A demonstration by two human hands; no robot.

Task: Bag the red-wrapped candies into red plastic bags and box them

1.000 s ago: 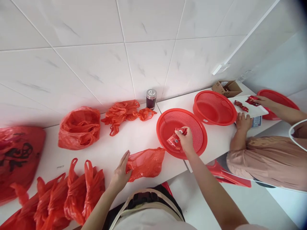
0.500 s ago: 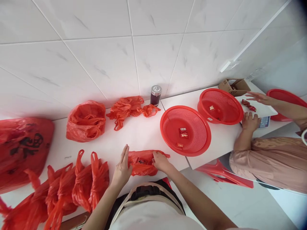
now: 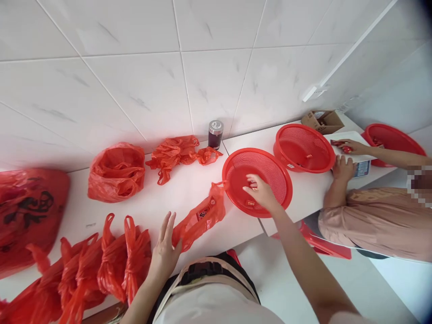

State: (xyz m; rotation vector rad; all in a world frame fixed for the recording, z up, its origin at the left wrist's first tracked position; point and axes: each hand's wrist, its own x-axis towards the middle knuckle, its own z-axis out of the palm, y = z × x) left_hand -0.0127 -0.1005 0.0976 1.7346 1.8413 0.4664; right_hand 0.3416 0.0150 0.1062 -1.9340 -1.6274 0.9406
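Observation:
A red plastic bag (image 3: 204, 220) lies stretched out on the white table, a small red packet with dark print showing through it. My left hand (image 3: 164, 252) is at the bag's near left end, fingers extended and thumb against the plastic. Inside the rim of the nearer red basket (image 3: 232, 198), my right hand (image 3: 261, 192) hovers with curved fingers apart. Small packets lie below it, partly covered by the fingers; one red packet (image 3: 250, 203) shows beside the hand.
Several tied red bags (image 3: 111, 265) line the left front. An opened red bag (image 3: 116, 173), crumpled bags (image 3: 175, 155) and a dark tumbler (image 3: 215, 135) stand along the wall. At right are a second basket (image 3: 283, 153), a cardboard box (image 3: 322, 122) and a co-worker's hands (image 3: 344, 168) over a scale.
My right hand has left the bag and moved up and right into the basket. The bag now stretches diagonally toward the basket. The co-worker's far hand has come down onto red packets.

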